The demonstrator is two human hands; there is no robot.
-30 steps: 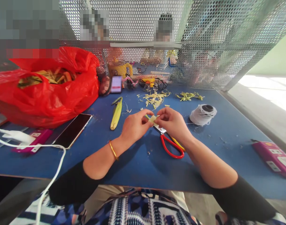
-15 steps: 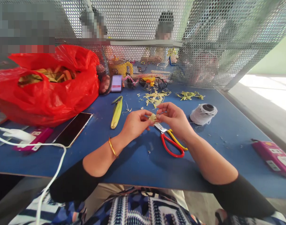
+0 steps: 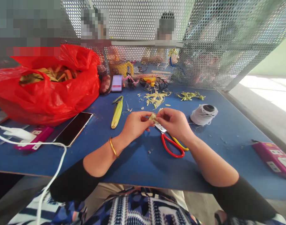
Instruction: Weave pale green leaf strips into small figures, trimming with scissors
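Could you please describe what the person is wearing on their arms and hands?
The left sleeve and right sleeve are black, pushed up near the elbows. The left hand and right hand are ungloved; a thin gold bangle circles the left wrist.

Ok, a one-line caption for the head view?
At a blue table, left hand and right hand pinch a yellow strip above scissors.

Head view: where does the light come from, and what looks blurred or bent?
In the head view, daylight from the right washes out the floor; the left hand and right hand, pinching a small yellow piece, are sharp and cast soft shadows on the table; the table edge looks bowed by the wide lens; patches behind the mesh screen are pixelated.
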